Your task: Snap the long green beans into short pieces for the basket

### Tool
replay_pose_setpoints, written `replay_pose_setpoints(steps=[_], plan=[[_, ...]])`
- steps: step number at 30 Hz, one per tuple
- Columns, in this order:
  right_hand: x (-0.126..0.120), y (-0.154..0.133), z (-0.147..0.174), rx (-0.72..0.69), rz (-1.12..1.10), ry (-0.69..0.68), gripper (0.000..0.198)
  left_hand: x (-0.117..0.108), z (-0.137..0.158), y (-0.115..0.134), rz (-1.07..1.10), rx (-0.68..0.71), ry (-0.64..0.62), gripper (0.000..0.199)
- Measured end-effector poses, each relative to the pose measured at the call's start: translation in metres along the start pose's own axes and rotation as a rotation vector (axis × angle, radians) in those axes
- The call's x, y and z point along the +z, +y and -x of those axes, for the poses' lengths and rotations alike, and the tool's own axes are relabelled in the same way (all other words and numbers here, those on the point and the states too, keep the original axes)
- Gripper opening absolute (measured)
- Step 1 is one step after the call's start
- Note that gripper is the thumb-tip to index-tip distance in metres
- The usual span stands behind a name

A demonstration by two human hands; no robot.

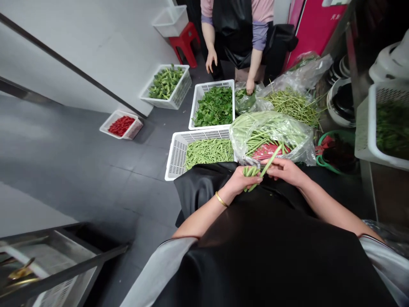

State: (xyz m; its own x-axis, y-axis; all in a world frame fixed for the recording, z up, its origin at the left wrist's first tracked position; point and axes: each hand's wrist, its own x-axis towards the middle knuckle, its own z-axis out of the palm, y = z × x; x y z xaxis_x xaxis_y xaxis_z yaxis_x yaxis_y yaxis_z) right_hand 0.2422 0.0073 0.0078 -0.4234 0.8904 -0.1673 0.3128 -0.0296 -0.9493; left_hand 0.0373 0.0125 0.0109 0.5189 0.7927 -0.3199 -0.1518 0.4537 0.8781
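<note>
My left hand (pixel 240 181) is closed round a small bunch of snapped green bean pieces (pixel 251 172). A longer green bean (pixel 271 162) slants up and away from its fingers. My right hand (pixel 283 170) has its fingers bent against that longer bean, thumb and fingertips close to its middle. Just beyond both hands, a clear plastic bag (pixel 238 143) lies open with long whole green beans (pixel 271 125) and something red in it. To the left of the bag, a white basket (pixel 175 155) holds many cut green bean pieces (pixel 209 152).
Opposite sits a person (pixel 236 25) in a black apron, one hand (pixel 250 86) at greens by a white basket (pixel 191 115) of leafy greens. Baskets of green stalks (pixel 166 82) and red peppers (pixel 121 125) stand left. A green tub (pixel 319 160) and shelving are right.
</note>
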Motion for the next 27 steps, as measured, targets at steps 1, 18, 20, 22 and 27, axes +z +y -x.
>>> replay_pose_setpoints(steps=[1, 18, 20, 22, 27], plan=[[0.001, -0.005, -0.004, -0.016, -0.056, 0.028, 0.042, 0.0, -0.001, 0.0, 0.011, -0.016, -0.022, 0.038], [0.039, 0.001, 0.001, -0.075, 0.304, -0.044, 0.025, -0.002, -0.013, -0.008, -0.006, 0.126, 0.194, 0.042], [0.023, -0.005, 0.004, -0.036, 0.303, -0.067, 0.027, -0.002, -0.01, -0.007, -0.056, 0.106, 0.146, 0.041], [0.003, -0.012, 0.006, 0.006, 0.265, -0.005, 0.028, -0.004, -0.007, -0.006, -0.099, 0.075, 0.078, 0.039], [-0.01, -0.02, 0.006, -0.145, 0.471, 0.028, 0.032, -0.004, -0.006, -0.008, -0.043, -0.051, -0.036, 0.037]])
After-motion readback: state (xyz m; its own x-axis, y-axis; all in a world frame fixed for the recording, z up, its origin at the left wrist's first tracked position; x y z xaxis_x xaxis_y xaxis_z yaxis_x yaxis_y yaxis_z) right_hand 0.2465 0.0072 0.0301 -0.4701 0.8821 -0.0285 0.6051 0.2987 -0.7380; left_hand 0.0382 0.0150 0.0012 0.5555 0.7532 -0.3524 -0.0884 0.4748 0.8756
